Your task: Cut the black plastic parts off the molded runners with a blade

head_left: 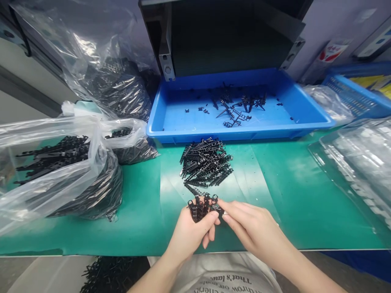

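Observation:
Near the front edge of the bench, my left hand [194, 232] is closed around a bunch of black plastic parts [198, 209], whose ringed ends stick up above the fingers. My right hand [246, 219] meets it from the right, with thumb and forefinger pinched on a black plastic part [217, 207] at the bunch's right side. Exactly where that part ends is hidden by the fingertips. Just beyond both hands lies a heap of similar black strips with rings [206, 160] on the green mat.
A blue tray [238, 136] holding scattered black pieces stands behind the heap, below a dark metal housing [232, 36]. Clear bags of black parts [104, 191] crowd the left. Transparent plastic trays [363, 158] are stacked at right, near a blue basket [354, 93].

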